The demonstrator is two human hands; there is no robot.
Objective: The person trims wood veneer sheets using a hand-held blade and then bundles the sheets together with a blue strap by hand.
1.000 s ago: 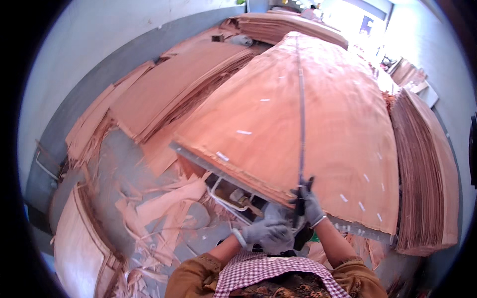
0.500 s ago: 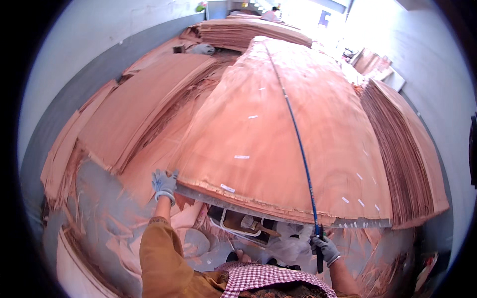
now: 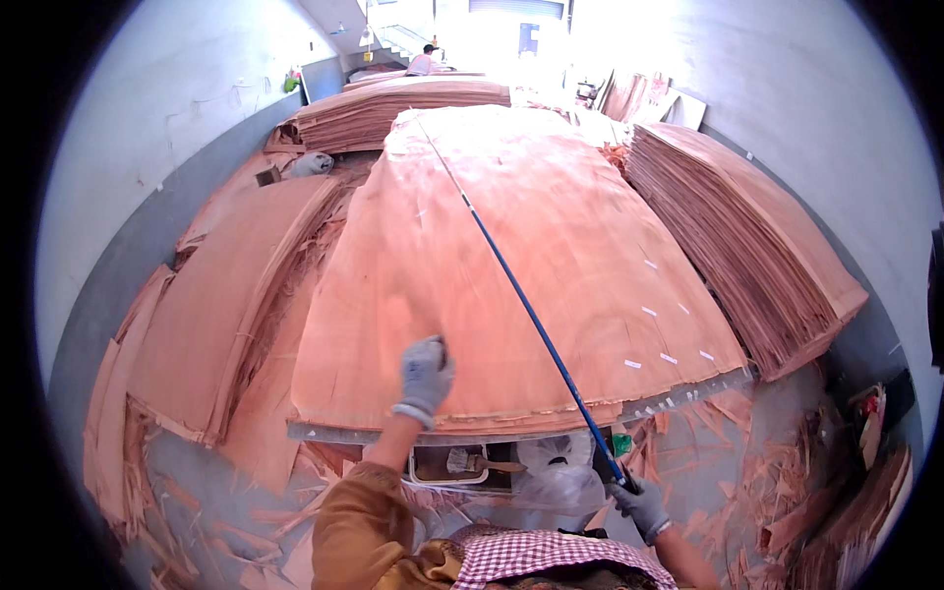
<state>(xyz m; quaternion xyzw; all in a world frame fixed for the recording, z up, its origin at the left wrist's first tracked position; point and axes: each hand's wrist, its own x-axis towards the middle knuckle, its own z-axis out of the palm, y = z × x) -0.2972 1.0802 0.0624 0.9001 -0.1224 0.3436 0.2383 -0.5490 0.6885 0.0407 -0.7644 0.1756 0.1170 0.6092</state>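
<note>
Pole [image 3: 534, 317] extends over sheet [image 3: 511, 202].
Right hand [image 3: 641, 507] clamped on pole; left hand [image 3: 426, 376] apart, over sheet, its grip cannot be determined.

The left grip [image 3: 427, 374] has left the near left corner of the sheet [image 3: 551, 246], and is now over its near part, fingers drawn together rather than spread. A second ago it was by the bag [image 3: 560, 482]. White slips nearby no longer show, whether covered or gone cannot be told. The right grip [image 3: 641, 506] has shifted from the sheet's edge down the pole [image 3: 531, 315] to its handle. The view has swung right.
</note>
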